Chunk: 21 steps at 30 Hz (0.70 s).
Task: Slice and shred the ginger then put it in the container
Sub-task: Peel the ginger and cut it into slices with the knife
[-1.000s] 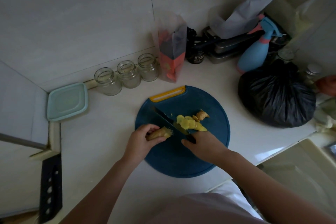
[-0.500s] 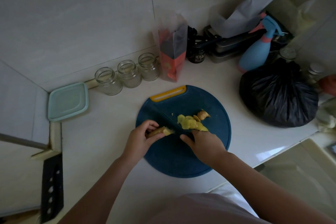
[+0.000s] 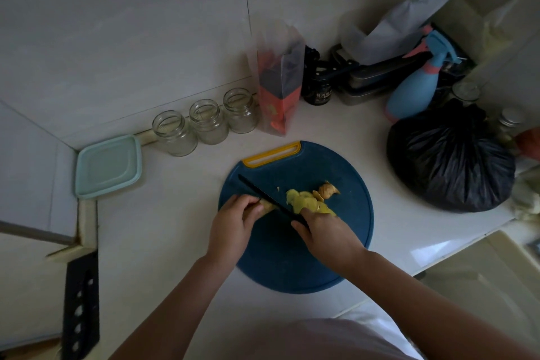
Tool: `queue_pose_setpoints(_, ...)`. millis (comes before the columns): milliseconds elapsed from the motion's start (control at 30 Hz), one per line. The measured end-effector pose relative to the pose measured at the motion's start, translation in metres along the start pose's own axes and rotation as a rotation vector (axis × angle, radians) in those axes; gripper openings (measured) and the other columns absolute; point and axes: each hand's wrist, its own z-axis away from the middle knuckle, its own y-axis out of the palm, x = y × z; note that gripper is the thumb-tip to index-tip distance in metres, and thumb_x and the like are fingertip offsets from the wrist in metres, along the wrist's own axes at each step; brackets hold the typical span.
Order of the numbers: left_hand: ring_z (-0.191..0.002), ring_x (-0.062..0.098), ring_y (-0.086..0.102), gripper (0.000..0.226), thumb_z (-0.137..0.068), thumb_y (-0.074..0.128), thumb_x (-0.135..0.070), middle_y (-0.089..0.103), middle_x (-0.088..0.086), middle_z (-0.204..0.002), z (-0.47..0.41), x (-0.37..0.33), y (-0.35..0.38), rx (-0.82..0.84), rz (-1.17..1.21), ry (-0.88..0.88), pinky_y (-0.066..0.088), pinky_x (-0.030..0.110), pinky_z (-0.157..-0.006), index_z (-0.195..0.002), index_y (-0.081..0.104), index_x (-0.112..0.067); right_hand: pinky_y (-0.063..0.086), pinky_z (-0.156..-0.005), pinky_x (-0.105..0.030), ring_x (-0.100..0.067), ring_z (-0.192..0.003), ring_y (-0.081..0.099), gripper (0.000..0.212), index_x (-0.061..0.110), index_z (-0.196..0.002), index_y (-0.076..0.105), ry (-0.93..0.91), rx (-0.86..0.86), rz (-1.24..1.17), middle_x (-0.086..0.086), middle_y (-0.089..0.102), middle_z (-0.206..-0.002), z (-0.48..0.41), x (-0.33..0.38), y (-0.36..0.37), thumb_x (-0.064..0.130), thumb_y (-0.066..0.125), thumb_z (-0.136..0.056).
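Teal-lidded container [image 3: 108, 165] sits at the far left of the pale desk [image 3: 163, 228], well apart from the work, with its lid on and its inside hidden. Three open glass jars [image 3: 208, 121] stand in a row just beside it along the wall, and they look empty.

On the round blue cutting board [image 3: 292, 257], the person's left hand [image 3: 233, 225] has its fingers curled round what is left of the ginger [image 3: 267, 205], pinning that short, skin-on stub to the board. A black knife [image 3: 251, 185] lies slantwise across the stub's cut end. To its right a small heap of pale yellow slices [image 3: 309, 202] rests on the board, touching a knobbly brown end piece [image 3: 328, 190] at its far side. The right hand [image 3: 324, 231] is closed round the knife's handle, most of which it hides. A tied black bag [image 3: 450, 161] sits on the desk further right.

Slicing looks well advanced, with only a short stub uncut. No shreds can be seen, so shredding appears not yet begun, and no ginger is visible off the board, so filling the container appears to be left as well.
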Motion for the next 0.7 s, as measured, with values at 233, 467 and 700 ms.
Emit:
queue_pose_setpoints(233,-0.086,0.004,0.055,0.028,-0.091,0.049,-0.044,0.057,-0.004,-0.100,0.015,0.007,0.007,-0.035,0.036,0.115,0.045,0.015,-0.068,-0.107,0.054,-0.021,0.039,-0.081,-0.023,-0.023,-0.108,0.056,0.040,0.012,-0.132,0.049,-0.018,0.055,-0.022,-0.007,0.058,-0.123,-0.004,-0.002,-0.010,0.038,0.038,-0.103)
queue_pose_setpoints(467,-0.083,0.005,0.056,0.019,-0.090,0.056,-0.038,0.060,-0.005,-0.095,0.015,0.007,0.009,-0.091,0.058,0.182,0.043,0.011,-0.067,-0.101,0.053,-0.022,0.051,-0.076,-0.032,-0.022,-0.084,0.061,0.044,0.008,-0.096,0.063,0.101,0.197,-0.045,-0.007,0.061,-0.088,-0.008,-0.004,0.001,0.047,0.044,-0.099)
queue_pose_setpoints(700,-0.075,0.004,0.056,0.027,-0.084,0.058,-0.048,0.057,-0.009,-0.092,0.015,0.004,0.011,-0.127,0.006,0.134,0.046,0.019,-0.054,-0.094,0.054,-0.023,0.045,-0.071,-0.031,-0.024,-0.089,0.061,0.042,0.010,-0.103,0.059,0.110,0.165,0.117,-0.011,0.065,-0.107,-0.008,0.008,0.005,0.044,0.034,-0.103)
